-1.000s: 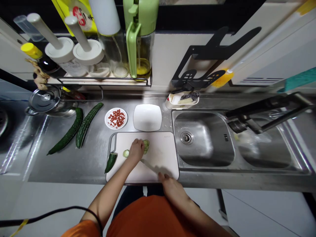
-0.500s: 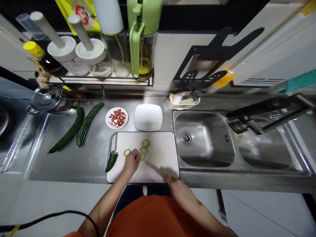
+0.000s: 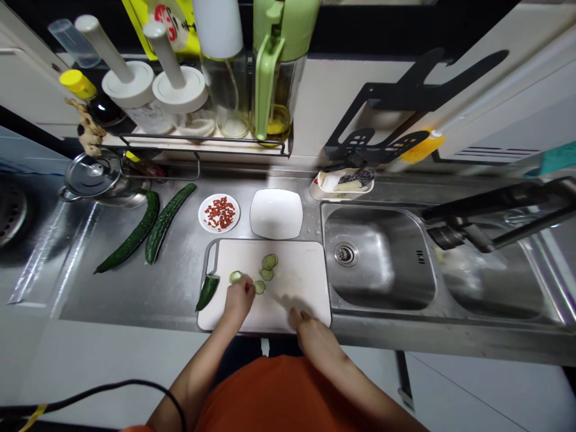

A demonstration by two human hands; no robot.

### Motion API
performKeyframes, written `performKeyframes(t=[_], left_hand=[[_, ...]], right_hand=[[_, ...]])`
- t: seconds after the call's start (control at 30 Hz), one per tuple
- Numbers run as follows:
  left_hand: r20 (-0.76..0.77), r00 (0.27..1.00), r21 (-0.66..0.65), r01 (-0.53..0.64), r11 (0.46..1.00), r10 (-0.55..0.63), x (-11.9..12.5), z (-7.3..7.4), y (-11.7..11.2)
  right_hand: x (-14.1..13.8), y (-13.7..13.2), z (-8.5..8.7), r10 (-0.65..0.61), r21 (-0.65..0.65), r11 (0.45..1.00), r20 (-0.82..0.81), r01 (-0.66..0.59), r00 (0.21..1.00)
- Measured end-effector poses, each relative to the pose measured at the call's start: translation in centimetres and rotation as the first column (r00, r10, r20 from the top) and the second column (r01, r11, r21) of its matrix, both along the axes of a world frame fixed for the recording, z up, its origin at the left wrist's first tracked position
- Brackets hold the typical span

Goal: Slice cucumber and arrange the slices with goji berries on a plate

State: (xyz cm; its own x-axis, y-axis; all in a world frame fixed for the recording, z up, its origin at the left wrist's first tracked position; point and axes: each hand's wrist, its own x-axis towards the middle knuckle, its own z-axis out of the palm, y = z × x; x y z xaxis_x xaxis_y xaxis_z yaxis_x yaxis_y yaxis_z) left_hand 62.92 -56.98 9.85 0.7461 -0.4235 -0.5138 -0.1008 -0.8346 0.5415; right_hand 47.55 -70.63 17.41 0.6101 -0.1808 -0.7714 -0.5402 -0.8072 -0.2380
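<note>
My left hand (image 3: 239, 298) is closed, its fingers bent over a short cucumber piece (image 3: 235, 276) whose pale cut end shows at their left; the rest is hidden. Gripped in my right hand (image 3: 311, 331) is a knife (image 3: 279, 303), its blade slanting up-left towards my left fingertips. A single cucumber slice (image 3: 260, 287) lies between blade and fingertips. Farther up, several overlapping slices (image 3: 269, 263) rest on the white cutting board (image 3: 306, 270). At the board's left edge lies a cut length of dark green cucumber (image 3: 207, 293), apart from my hand.
Behind the board stand a plate of chopped red bits (image 3: 219, 213) and a white square dish (image 3: 276, 214). Two whole cucumbers (image 3: 157, 231) lie left, near a lidded pot (image 3: 94, 174). The sink (image 3: 378, 258) borders the right side; a rack of jars (image 3: 198, 141) is behind.
My right hand and the knife have shifted slightly left and up. The slice beside my left fingertips now lies separate from the slices above it. The whole view has shifted a little.
</note>
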Motion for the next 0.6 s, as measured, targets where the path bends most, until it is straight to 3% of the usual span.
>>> performKeyframes(t=[0.6], left_hand=[[-0.007,1.0,0.046,0.021,0.999,-0.021,0.02,-0.06,-0.39]], right_hand=[[0.24,0.8,-0.32,0.006,-0.014,1.0,0.004,-0.006,1.0]])
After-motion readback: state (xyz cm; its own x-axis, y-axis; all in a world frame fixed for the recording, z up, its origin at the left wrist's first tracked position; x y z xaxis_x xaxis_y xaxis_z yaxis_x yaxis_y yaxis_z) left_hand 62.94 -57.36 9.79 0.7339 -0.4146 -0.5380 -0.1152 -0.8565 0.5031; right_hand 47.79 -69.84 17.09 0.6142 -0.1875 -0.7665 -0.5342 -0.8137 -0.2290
